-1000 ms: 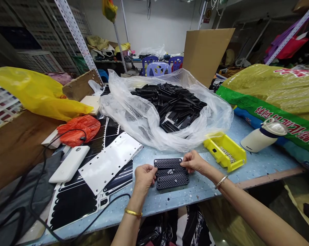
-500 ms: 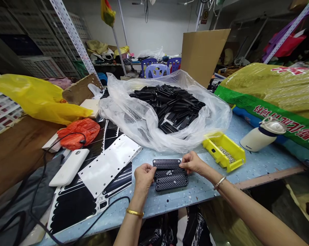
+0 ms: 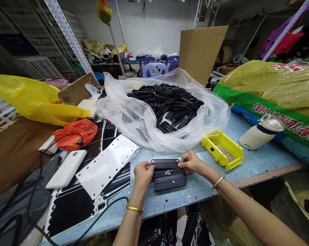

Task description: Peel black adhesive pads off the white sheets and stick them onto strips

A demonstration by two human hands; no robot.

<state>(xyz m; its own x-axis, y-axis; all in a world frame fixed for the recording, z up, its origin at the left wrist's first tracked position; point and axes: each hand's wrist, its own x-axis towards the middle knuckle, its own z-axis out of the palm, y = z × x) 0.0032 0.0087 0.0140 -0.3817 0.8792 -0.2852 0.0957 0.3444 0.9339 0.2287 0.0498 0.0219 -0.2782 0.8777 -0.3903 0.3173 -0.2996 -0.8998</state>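
Several black perforated plastic strips [image 3: 169,174] lie side by side on the blue table [image 3: 249,164] near its front edge. My left hand [image 3: 143,172] pinches the left end of the strips, fingers curled. At the right end, my right hand [image 3: 192,162] is closed on the same group. Small silver rings sit on one strip in the middle of the row. Behind them an open clear plastic bag [image 3: 144,119] holds a heap of black plastic parts [image 3: 167,102].
A yellow bin [image 3: 223,150] of small metal pieces stands right of my hands, with a white bottle [image 3: 262,132] beyond. White and black sheets [image 3: 103,167], a white power bank [image 3: 66,169], cables and an orange bag [image 3: 76,131] lie left. A large sack [image 3: 272,89] fills the right.
Both hands keep their hold on the strip ends with only slight finger shifts. The view has drifted a little; nothing else moved.
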